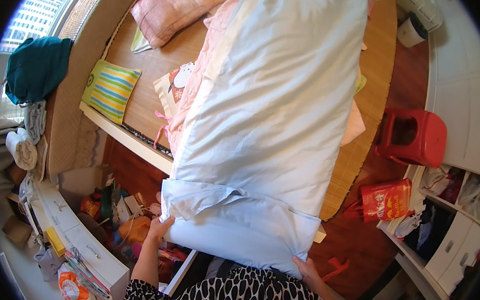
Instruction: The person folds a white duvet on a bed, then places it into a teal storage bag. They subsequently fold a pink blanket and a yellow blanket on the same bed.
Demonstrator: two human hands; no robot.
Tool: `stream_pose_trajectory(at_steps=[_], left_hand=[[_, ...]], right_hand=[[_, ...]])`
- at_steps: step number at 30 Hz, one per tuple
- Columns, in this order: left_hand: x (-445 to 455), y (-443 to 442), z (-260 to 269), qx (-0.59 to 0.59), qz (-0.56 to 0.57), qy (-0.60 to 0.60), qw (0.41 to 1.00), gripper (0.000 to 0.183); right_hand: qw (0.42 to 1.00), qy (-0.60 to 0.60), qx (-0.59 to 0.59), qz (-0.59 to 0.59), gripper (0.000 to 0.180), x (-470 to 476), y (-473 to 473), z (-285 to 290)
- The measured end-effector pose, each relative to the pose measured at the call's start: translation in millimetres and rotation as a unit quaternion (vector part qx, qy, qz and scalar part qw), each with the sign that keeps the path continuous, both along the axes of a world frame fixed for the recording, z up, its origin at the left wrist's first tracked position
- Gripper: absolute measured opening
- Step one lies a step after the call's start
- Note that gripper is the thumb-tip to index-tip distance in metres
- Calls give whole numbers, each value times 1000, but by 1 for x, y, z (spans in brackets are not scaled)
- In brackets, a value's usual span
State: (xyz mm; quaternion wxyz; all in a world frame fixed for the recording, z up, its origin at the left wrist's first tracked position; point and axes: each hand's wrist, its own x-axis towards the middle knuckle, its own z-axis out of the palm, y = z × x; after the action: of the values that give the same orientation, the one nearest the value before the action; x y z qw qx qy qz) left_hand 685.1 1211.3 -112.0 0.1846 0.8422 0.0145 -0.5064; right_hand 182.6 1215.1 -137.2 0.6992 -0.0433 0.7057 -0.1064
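Observation:
A long pale blue fabric cover (269, 109), wrinkled along its length, stretches from my body across the bed. Its near end is folded over into a band (254, 232) whose raised flap lies loosely at the left. My left hand (159, 228) grips the left corner of this folded end, thumb on top. At the opposite corner my right hand (306, 267) pinches the cloth, with fingers partly hidden underneath. A cream strip runs down the cover's left side. Beside it lies a pink quilted textile (199, 78), partly covered.
On the bed mat (176, 50) lie a pink pillow (179, 7), a striped cushion (114, 89) and a cartoon-printed bag (175, 84). A red plastic stool (414, 137) and red bag (385, 199) stand right. An open drawer (182, 273) and piled items are at lower left, by a white cabinet (82, 239).

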Motion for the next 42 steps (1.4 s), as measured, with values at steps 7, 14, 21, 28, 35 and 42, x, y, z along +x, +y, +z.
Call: stream_pose_trajectory(at_steps=[7,14,21,28,35,42], left_hand=[[31,-41,-7,-1,-110,-104,988,45],[6,-132,69,-53,-205,-67,975,61],[10,-61,61,-172,-134,-68,974,55],[15,-69,42,-158,-124,-69,977,52],[27,-245,29,-79,-225,-9,971,46],[42,-296,-65,-248,-175,-277,912,65]], right_hand=[[991,-27,-123,-44,53,-11,-37,-2],[960,-58,-211,-174,62,6,-120,59],[958,-101,-212,-165,58,3,-83,66],[968,-53,-204,-140,58,0,-80,54],[946,-78,-212,-232,62,-9,-207,11],[917,205,-342,-20,61,-13,-271,-100]])
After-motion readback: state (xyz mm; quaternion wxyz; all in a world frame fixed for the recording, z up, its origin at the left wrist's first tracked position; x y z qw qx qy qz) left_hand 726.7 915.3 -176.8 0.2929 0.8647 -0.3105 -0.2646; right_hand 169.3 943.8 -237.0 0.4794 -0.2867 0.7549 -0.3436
